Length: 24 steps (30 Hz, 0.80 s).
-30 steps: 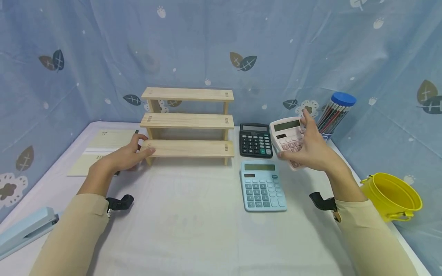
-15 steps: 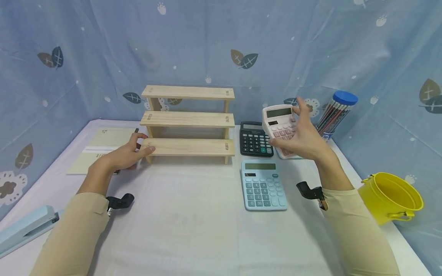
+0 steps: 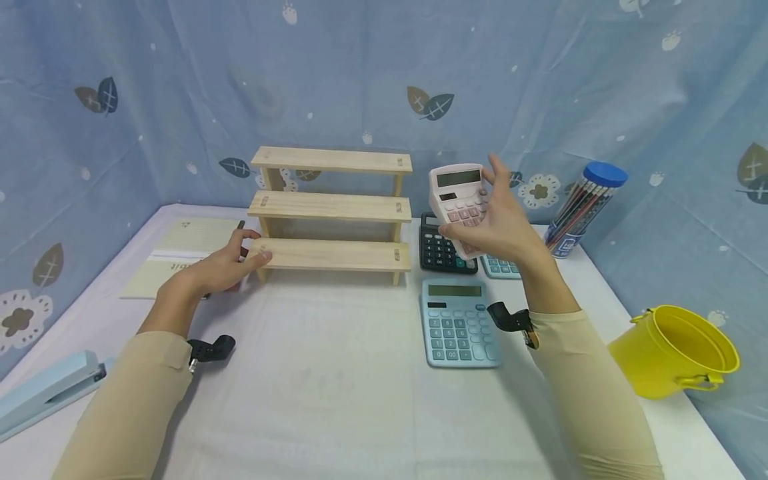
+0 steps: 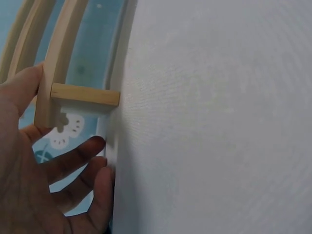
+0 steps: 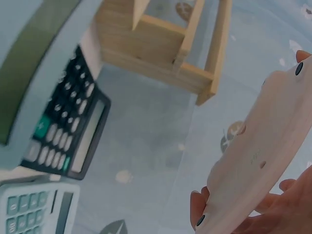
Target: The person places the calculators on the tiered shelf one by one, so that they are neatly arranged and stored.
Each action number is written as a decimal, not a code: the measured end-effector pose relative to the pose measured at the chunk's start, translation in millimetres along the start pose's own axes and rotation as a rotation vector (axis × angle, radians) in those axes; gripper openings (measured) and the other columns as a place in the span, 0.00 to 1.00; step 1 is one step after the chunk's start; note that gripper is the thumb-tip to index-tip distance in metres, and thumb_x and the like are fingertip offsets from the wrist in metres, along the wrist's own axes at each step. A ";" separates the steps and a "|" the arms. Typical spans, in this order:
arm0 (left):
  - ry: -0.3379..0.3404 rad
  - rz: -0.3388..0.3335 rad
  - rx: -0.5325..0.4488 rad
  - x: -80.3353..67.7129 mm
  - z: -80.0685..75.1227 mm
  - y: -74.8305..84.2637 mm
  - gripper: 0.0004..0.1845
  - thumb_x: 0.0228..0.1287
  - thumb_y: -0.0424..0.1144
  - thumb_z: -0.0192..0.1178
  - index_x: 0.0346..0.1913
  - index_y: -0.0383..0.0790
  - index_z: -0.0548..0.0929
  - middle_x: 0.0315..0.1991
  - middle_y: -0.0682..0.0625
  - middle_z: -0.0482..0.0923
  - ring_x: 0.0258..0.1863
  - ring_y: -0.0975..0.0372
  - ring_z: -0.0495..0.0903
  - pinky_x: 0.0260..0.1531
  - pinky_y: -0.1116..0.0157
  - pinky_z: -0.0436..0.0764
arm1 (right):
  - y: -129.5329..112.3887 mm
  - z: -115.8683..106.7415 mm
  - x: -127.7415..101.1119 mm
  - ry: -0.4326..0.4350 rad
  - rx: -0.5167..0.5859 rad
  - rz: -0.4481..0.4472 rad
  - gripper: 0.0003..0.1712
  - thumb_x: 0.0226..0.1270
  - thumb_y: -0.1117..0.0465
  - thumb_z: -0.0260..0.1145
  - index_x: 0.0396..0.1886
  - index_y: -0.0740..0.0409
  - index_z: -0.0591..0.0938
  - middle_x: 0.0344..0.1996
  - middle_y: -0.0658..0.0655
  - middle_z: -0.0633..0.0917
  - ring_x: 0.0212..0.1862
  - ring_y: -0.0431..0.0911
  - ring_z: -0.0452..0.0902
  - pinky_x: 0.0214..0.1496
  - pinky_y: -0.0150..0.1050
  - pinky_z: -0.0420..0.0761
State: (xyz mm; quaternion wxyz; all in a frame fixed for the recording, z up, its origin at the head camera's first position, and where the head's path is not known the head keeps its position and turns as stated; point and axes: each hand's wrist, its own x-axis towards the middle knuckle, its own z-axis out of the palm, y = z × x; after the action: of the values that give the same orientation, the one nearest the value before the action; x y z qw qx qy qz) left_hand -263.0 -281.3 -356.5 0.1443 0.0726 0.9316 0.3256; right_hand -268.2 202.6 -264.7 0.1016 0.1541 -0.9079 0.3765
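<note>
Just right of frame centre, the right hand (image 3: 501, 223) grasps a pink rectangular plastic calculator (image 3: 457, 200), lifted above the black calculator (image 3: 441, 250). At centre left, the left hand (image 3: 219, 270), fingers relaxed, touches the three-tier wooden shelf (image 3: 333, 208).

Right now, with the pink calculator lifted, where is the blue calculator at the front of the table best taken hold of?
Grip the blue calculator by its two long side edges, from above. It lies flat, keys up, on the table, with bare cloth on either side; the right hand already holds the pink calculator.
</note>
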 end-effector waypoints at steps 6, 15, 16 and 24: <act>0.008 0.006 -0.009 3.8 1.8 -6.2 0.45 0.76 0.68 0.45 0.79 0.46 0.39 0.65 0.28 0.63 0.42 0.49 0.79 0.37 0.60 0.76 | -14.3 7.4 15.5 -0.005 0.008 -0.033 0.79 0.50 0.46 0.83 0.83 0.35 0.31 0.83 0.56 0.49 0.69 0.60 0.67 0.68 0.62 0.68; -0.006 0.020 -0.034 5.4 -0.3 -3.9 0.45 0.77 0.67 0.46 0.79 0.46 0.38 0.65 0.28 0.61 0.41 0.49 0.78 0.37 0.60 0.75 | -34.2 23.9 40.1 -0.018 0.065 -0.056 0.78 0.49 0.46 0.83 0.83 0.38 0.33 0.83 0.56 0.50 0.72 0.56 0.65 0.73 0.57 0.65; -0.004 0.018 -0.032 5.2 0.1 -3.8 0.45 0.77 0.67 0.46 0.79 0.46 0.38 0.65 0.27 0.61 0.40 0.49 0.78 0.37 0.60 0.75 | -36.7 26.5 42.1 -0.017 0.067 -0.061 0.79 0.48 0.46 0.84 0.83 0.39 0.33 0.83 0.56 0.51 0.71 0.56 0.65 0.73 0.57 0.64; 0.006 0.004 -0.039 2.1 2.4 -1.3 0.46 0.76 0.68 0.47 0.80 0.46 0.39 0.66 0.28 0.62 0.36 0.52 0.76 0.35 0.60 0.74 | -55.5 44.9 59.9 -0.005 0.064 -0.085 0.79 0.45 0.46 0.84 0.84 0.43 0.37 0.80 0.58 0.57 0.63 0.51 0.70 0.70 0.50 0.69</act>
State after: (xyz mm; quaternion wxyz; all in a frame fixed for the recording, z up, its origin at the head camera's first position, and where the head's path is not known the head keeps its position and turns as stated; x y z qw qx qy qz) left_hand -264.3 -280.4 -359.5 0.1423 0.0706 0.9253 0.3443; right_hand -307.4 121.2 -241.7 0.1101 0.1968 -0.8882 0.4003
